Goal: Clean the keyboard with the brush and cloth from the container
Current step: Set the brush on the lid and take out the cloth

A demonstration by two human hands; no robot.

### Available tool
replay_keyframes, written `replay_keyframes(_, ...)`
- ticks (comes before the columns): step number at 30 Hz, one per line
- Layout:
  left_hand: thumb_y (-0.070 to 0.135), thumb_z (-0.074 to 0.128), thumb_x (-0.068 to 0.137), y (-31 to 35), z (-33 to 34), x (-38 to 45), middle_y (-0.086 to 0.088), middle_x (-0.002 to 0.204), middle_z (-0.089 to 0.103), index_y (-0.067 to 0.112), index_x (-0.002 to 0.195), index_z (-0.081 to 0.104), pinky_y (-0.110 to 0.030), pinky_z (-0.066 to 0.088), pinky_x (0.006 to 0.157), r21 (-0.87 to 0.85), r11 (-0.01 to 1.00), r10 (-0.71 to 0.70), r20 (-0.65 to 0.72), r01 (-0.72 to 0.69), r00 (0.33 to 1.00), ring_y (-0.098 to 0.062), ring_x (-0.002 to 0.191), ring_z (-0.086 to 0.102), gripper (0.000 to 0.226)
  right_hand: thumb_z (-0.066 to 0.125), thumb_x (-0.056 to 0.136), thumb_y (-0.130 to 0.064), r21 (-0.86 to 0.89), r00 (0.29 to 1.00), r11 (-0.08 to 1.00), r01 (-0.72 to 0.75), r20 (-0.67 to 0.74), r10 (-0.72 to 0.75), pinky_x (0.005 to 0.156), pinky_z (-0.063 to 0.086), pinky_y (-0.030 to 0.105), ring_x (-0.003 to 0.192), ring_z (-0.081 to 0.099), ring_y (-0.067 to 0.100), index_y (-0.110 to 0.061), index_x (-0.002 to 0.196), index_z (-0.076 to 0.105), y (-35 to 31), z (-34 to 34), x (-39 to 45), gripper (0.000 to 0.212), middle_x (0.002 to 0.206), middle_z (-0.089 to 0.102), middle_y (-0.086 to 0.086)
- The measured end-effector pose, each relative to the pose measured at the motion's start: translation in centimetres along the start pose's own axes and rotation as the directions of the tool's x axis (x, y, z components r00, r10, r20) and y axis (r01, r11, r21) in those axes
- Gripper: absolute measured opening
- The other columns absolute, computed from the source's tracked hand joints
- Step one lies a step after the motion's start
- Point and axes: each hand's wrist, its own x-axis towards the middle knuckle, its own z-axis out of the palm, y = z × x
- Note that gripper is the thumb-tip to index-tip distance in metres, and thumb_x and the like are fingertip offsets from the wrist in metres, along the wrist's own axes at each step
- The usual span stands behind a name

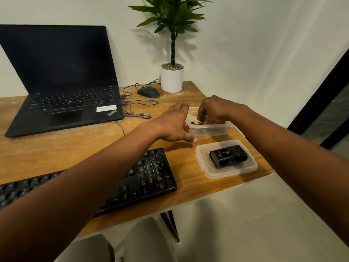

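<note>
One clear plastic container [209, 129] is seen right of centre, steadied by the left hand [174, 123] with relaxed fingers against its side; the right hand's [212, 110] curled fingers are dipped inside, their hold indiscernible; one flat black keyboard [147, 178] lies lower left; one clear lid [204, 167] lies below the container.

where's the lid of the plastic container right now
In the head view the lid lies flat on the desk near its right edge, just in front of the open container and right of the keyboard, with a small black device on it.
</note>
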Motion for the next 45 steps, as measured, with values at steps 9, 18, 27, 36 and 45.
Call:
replay_keyframes(9, 0.056, 0.081, 0.081, -0.6, 0.1, 0.1, -0.008, 0.173, 0.001, 0.011, 0.165, 0.0, -0.041, 0.013, 0.126, 0.0, 1.0, -0.014, 0.007, 0.014, 1.0, -0.028, 0.159, 0.003, 0.125, 0.085, 0.081, -0.018, -0.08, 0.997, 0.996, 0.042, -0.065, -0.047, 0.081, 0.055, 0.028, 0.092, 0.064, 0.017, -0.018, 0.107, 0.08, -0.1, 0.5, 0.3, 0.026, 0.109, 0.072, 0.0)
replay_keyframes(18, 0.056, 0.082, 0.08, -0.9, -0.1, -0.3, -0.009, 0.173, 0.003, 0.011, 0.165, 0.0, -0.041, 0.014, 0.127, -0.03, 0.999, -0.025, -0.007, 0.025, 1.0, -0.028, 0.159, 0.004, 0.125, 0.086, 0.08, -0.026, 0.019, 0.981, 1.0, 0.017, -0.195, -0.013, 0.068, 0.044, 0.022, 0.085, 0.063, 0.016, -0.016, 0.109, 0.078, 0.2, 0.7, -0.2, 0.032, 0.103, 0.072, 0.001)
replay_keyframes(27, 0.058, 0.083, 0.078, -1.3, -2.5, -2.3, -0.01, 0.171, 0.009, 0.01, 0.164, 0.007, -0.039, 0.017, 0.125, -0.119, 0.991, -0.069, -0.13, 0.053, 0.989, -0.029, 0.158, 0.008, 0.124, 0.082, 0.083, -0.017, 0.474, 0.949, 0.877, 0.073, -0.305, 0.086, 0.071, 0.059, 0.031, 0.078, 0.069, 0.021, -0.014, 0.087, 0.079, -0.1, -3.8, -3.4, 0.005, 0.081, 0.074, 0.001)
replay_keyframes(36, 0.026, 0.079, 0.092, -0.7, -5.4, -7.3, -0.006, 0.099, 0.075, 0.009, 0.118, 0.072, -0.03, 0.059, 0.069, -0.684, 0.728, -0.336, -0.394, -0.03, 0.855, -0.018, 0.083, 0.072, 0.032, 0.073, 0.089, -0.003, 0.816, 0.962, 0.548, 0.184, -0.264, 0.07, 0.059, 0.055, 0.025, 0.06, 0.065, 0.007, -0.005, 0.084, 0.069, -7.4, -5.0, -8.8, 0.007, 0.063, 0.067, -0.007)
replay_keyframes(45, 0.036, 0.07, 0.099, -1.0, -6.7, -16.3, -0.024, 0.093, 0.077, -0.005, 0.104, 0.072, -0.034, 0.066, 0.072, -0.958, 0.284, -0.47, -0.102, 0.04, 0.877, -0.029, 0.078, 0.077, 0.042, 0.075, 0.088, -0.004, 0.792, 0.942, 0.547, 0.271, -0.336, 0.019, 0.056, 0.054, 0.025, 0.07, 0.071, 0.013, -0.001, 0.101, 0.072, -16.2, -0.9, -13.1, 0.014, 0.083, 0.077, 0.009)
